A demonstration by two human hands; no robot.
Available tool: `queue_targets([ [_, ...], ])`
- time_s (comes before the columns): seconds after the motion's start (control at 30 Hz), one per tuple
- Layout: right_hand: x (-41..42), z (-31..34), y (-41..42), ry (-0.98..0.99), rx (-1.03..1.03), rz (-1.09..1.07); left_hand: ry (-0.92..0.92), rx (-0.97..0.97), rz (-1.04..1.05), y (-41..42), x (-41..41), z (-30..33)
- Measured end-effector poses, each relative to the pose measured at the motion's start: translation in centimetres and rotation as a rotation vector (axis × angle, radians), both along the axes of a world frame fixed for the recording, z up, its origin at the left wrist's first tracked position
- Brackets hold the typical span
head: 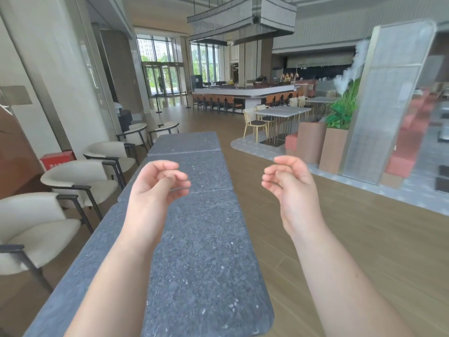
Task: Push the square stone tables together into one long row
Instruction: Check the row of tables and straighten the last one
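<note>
Tables: the square stone tables (194, 239) stood edge to edge in one row beside the cream armchairs (60, 176).
Hands: your left hand (155, 186) and right hand (289, 186) hovered above them, fingers loosely curled, holding nothing.
Handling: the slabs looked heavy, rigid and smooth; you would likely push low at an end edge.

Dark speckled stone tables (206, 251) abutting lengthwise
</note>
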State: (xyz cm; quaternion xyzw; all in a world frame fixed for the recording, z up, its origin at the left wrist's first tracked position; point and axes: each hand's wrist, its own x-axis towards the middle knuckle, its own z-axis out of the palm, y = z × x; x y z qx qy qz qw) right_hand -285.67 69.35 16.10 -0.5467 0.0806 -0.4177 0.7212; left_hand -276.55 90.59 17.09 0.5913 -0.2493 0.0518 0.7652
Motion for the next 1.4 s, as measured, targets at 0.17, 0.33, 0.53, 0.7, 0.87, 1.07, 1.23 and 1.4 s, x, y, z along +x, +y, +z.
queue_targets([
  [0.17,-1.5,-2.4,-0.6,0.068,0.026,-0.022,0.063,0.058,-0.021,-1.1,-1.0,-2.5],
  [0.33,-3.1,-4.0,-2.4,0.102,0.101,-0.027,0.103,0.091,-0.028,-2.9,-2.6,-4.2],
  [0.53,-5.7,-5.6,-5.8,0.161,0.037,0.023,0.139,0.068,0.047,-6.5,-5.9,-5.5],
  [0.7,-8.6,-6.6,-9.2,0.207,-0.03,0.073,0.177,0.076,0.072,-10.7,-9.4,-6.3],
  [0.87,-11.4,-6.6,-12.8,0.194,-0.031,0.11,0.193,0.062,0.094,-14.7,-12.6,-7.0],
  [1.07,-14.3,-5.3,-17.7,0.133,-0.053,0.129,0.157,0.025,0.033,-19.4,-14.7,-5.6],
  [1.23,-13.5,-5.0,-20.8,0.174,-0.095,0.131,0.125,0.031,0.013,-22.6,-14.4,-4.7],
  [1.4,-10.1,-5.1,-23.8,0.191,-0.077,0.144,0.127,0.051,0.037,-25.2,-11.3,-5.1],
])
